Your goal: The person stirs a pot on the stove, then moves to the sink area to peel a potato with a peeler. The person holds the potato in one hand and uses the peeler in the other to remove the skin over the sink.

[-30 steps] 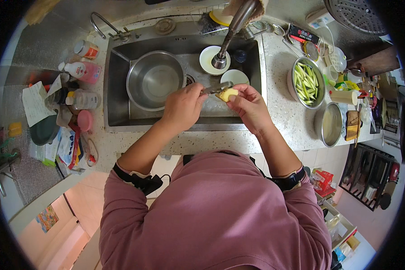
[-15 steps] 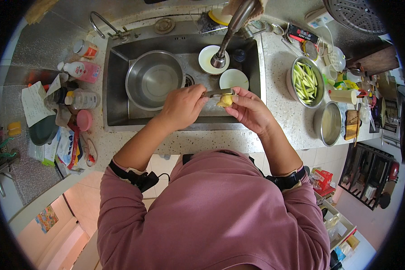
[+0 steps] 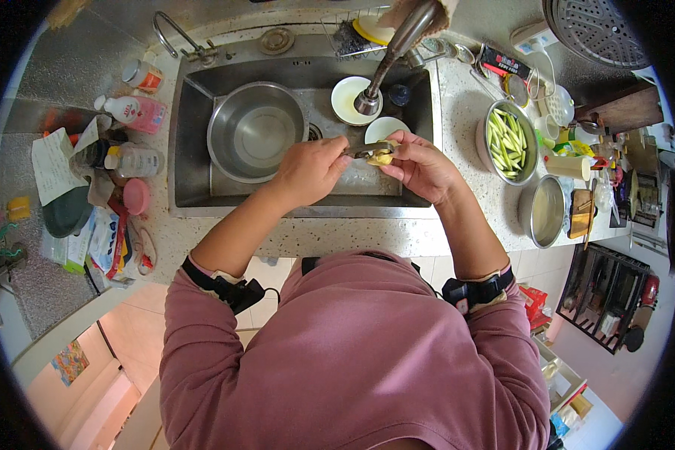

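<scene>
the left hand (image 3: 306, 172) wraps its fingers around a metal peeler (image 3: 361, 150), long axis left-to-right above the sink (image 3: 300, 212), tip pointing right, against yellow ginger (image 3: 382, 158) pinched between the right hand's (image 3: 425, 166) thumb and fingertips.

The tool (image 3: 358, 150) and smooth basin (image 3: 222, 133) look metal, the shirt (image 3: 352, 345) matt cloth

Out on the left, a bottle of pink liquid (image 3: 144, 114) sits between an orange-labelled jar (image 3: 144, 77) and a yellow-capped clear bottle (image 3: 139, 161). Across to the right — a steel bowl (image 3: 481, 146) loaded with pale green strips (image 3: 508, 139), a second steel bowl (image 3: 524, 217) near it, a wooden board (image 3: 580, 213) just beyond — and a perforated steel disc (image 3: 596, 34) in the top corner!
</scene>
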The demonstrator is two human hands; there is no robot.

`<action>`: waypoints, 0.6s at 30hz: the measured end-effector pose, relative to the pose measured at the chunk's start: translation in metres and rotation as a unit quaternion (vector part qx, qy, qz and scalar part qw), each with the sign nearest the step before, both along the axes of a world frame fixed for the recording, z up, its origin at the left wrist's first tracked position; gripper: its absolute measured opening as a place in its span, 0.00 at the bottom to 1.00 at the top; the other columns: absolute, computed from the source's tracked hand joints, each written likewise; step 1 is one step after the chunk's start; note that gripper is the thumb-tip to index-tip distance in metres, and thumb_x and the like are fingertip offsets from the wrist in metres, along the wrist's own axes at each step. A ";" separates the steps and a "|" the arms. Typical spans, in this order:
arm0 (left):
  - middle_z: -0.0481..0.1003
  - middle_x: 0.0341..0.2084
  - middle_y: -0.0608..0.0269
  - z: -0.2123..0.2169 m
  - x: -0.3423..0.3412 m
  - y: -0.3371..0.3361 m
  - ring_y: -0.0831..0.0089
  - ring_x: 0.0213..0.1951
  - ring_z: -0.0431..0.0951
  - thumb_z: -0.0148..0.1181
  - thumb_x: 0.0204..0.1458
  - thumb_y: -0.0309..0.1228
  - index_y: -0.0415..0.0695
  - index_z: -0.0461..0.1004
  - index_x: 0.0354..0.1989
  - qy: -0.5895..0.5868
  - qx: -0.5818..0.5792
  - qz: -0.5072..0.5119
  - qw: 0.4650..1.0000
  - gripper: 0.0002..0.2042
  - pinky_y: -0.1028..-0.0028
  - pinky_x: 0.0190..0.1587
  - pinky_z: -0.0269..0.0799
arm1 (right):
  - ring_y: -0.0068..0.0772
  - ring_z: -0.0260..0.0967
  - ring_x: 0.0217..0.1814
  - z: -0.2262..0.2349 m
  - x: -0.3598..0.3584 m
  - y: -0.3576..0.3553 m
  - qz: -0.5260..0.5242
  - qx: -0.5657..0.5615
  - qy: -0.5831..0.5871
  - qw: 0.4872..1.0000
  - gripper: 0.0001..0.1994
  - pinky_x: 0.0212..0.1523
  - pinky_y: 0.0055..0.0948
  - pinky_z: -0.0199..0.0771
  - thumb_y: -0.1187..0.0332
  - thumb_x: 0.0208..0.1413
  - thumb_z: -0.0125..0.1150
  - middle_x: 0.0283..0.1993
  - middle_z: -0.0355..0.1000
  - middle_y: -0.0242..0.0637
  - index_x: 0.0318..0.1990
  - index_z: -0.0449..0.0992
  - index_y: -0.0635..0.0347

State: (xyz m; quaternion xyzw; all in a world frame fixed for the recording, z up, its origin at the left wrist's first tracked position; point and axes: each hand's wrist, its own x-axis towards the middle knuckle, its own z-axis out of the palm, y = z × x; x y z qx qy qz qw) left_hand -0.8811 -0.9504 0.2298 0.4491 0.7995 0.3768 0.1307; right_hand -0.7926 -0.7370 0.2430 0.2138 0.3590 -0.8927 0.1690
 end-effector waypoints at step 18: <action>0.75 0.28 0.48 0.005 0.032 0.022 0.51 0.32 0.76 0.48 0.58 0.33 0.39 0.65 0.36 -0.055 0.083 0.122 0.988 0.08 0.58 0.32 0.70 | 0.27 0.69 0.48 -0.022 -0.001 -0.021 -0.232 0.245 0.157 0.928 0.10 0.51 0.24 0.68 0.84 0.48 0.60 0.47 0.71 0.42 0.34 0.68 0.60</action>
